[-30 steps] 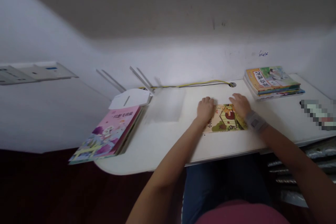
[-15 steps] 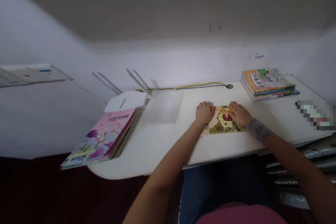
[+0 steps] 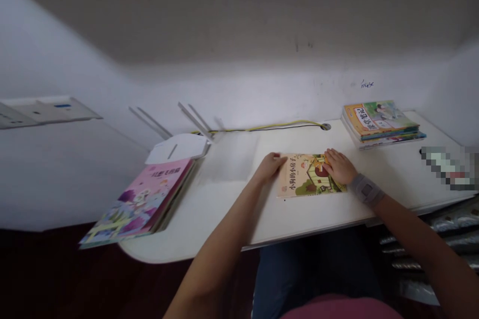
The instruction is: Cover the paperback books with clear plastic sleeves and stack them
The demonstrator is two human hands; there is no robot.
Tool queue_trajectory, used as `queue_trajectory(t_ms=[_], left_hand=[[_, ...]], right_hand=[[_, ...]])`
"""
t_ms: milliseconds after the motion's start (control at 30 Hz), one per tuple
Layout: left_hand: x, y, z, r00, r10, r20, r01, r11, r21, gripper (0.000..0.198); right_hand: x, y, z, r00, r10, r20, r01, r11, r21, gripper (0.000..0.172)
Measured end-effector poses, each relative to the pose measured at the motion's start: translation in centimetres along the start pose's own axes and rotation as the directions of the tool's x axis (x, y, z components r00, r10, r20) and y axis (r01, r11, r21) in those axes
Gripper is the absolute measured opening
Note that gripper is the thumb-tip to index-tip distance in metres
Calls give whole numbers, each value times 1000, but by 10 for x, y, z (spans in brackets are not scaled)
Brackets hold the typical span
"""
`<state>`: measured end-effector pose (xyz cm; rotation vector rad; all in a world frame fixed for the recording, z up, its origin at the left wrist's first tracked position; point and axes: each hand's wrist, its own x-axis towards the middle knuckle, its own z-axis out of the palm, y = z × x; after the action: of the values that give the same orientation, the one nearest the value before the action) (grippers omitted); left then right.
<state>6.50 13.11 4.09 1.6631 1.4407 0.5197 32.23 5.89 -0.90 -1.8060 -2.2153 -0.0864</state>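
- Left hand [image 3: 271,166] grips the picture book [image 3: 307,177] by its left edge.
- Right hand [image 3: 340,165] lies flat across its right side.
- Book rests on the table [image 3: 187,227].

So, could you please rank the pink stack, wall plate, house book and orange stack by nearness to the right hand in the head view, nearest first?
1. House book: under the right hand.
2. Orange stack: at the back right of the desk.
3. Pink stack: at the desk's left end.
4. Wall plate: on the left wall.
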Motion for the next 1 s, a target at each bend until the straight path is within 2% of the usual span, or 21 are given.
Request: queue_trajectory(t_ms=[167, 267, 333, 467, 567, 600, 667, 733, 833, 900, 1000], left_hand=[[-55, -16, 8, 982, -45, 182, 101, 946, -309, 30], [-70, -13, 9, 976, -54, 211, 164, 818, -552, 32], [-72, -10, 1, 982, -60, 178, 164, 728, -665, 28], [-63, 1, -23, 997, -56, 58, 81, 684, -725, 16], [-43, 29, -18, 1000, -13, 10, 17, 653, -757, 15], [-33, 44, -9, 1000, 12, 4, -4, 640, -769, 16], [-8, 80, 21, 996, 81, 21, -34, 615, -788, 20], [20, 122, 62, 985, 149, 84, -16, 572, -820, 24], [64, 178, 123, 976, 152, 156, 48, 549, -834, 29], [88, 205, 156, 974, 147, 171, 64, 548, -834, 34], [115, 225, 187, 975, 118, 186, 91, 553, -828, 45]], right_hand=[[0, -1, 0, 1000, 2, -13, -1, 999, 48, 52], [2, 4, 1, 1000, 2, -28, 2, 990, 142, 50], [4, 10, 1, 999, 31, -38, -24, 983, 185, 45], [7, 18, -3, 992, 113, -54, -102, 979, 176, 44], [7, 15, -4, 992, 111, -55, -101, 982, 160, 37], [6, 13, -4, 993, 104, -57, -94, 984, 154, 35], [5, 7, -5, 994, 92, -62, -83, 986, 142, 33], [5, 4, -6, 994, 84, -63, -76, 989, 130, 33], [5, 2, -7, 994, 89, -59, -82, 990, 110, 31], [6, 3, -7, 993, 103, -53, -97, 991, 93, 29], [8, 5, -4, 992, 121, -38, -118, 991, 69, 25]])
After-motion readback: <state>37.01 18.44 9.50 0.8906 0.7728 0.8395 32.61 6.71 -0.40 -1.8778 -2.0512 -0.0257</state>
